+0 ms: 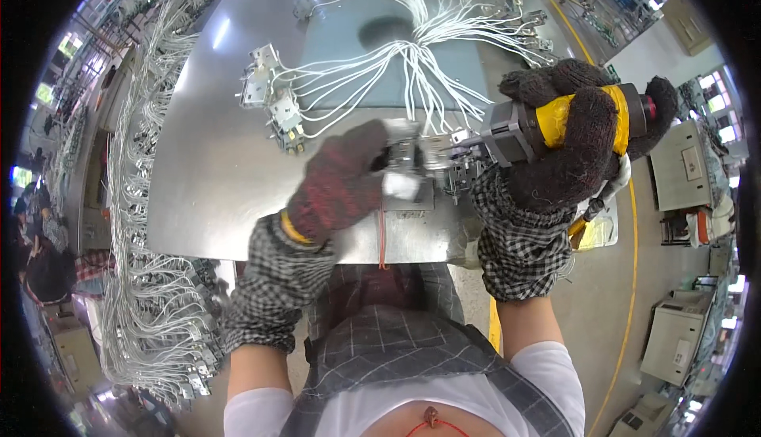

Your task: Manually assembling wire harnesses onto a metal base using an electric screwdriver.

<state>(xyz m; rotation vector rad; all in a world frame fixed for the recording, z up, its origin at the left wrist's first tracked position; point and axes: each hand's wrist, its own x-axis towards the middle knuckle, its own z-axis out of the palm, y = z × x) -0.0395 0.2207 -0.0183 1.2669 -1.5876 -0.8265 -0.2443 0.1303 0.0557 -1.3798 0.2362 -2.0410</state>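
My right hand (567, 163), in a dark knitted glove, wraps round a power screwdriver (507, 132) bound with yellow tape. The tool lies nearly level, its nose pointing left at a small metal assembly (406, 155). My left hand (341, 179), in a dark red and black glove and blurred by motion, closes on the left side of that assembly at the table's near edge. Whether the tool's tip touches it is hard to tell. A bundle of white cables (416, 40) fans out beyond my hands, with metal fittings (261, 80) on its ends at the left.
The bundle lies on a blue-grey mat (341, 36) on a shiny metal table (206, 199). Many more white cable bundles (151, 294) hang along the left side. A red cord (382, 239) runs over the near edge. Pale cabinets (686, 167) stand at the right.
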